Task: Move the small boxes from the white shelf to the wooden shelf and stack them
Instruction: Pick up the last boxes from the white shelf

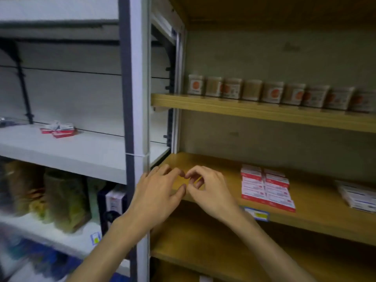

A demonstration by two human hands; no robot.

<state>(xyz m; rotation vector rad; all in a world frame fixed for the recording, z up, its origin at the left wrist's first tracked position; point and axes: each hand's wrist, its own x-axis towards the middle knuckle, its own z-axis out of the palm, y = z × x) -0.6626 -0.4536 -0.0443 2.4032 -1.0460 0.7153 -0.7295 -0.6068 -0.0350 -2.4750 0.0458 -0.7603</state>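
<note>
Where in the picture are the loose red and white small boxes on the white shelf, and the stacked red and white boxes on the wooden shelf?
Loose red and white small boxes [59,130]: head view, middle of pile.
Stacked red and white boxes [266,189]: head view, front face of stack.

stacked boxes [267,188]: showing red and white
wooden shelf [305,218]: showing yellow-brown
white shelf [67,151]: appearing white
jars [272,92]: bearing orange circles

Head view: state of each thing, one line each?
small boxes on the white shelf: loose pile, not yet moved
stacked boxes on the wooden shelf: two neat side-by-side stacks
left hand: empty, fingers loosely curled
right hand: empty, fingers loosely curled, fingertips near the left hand's
jars: upright in a row, upper wooden shelf
white boxes: stacked, far right
</note>
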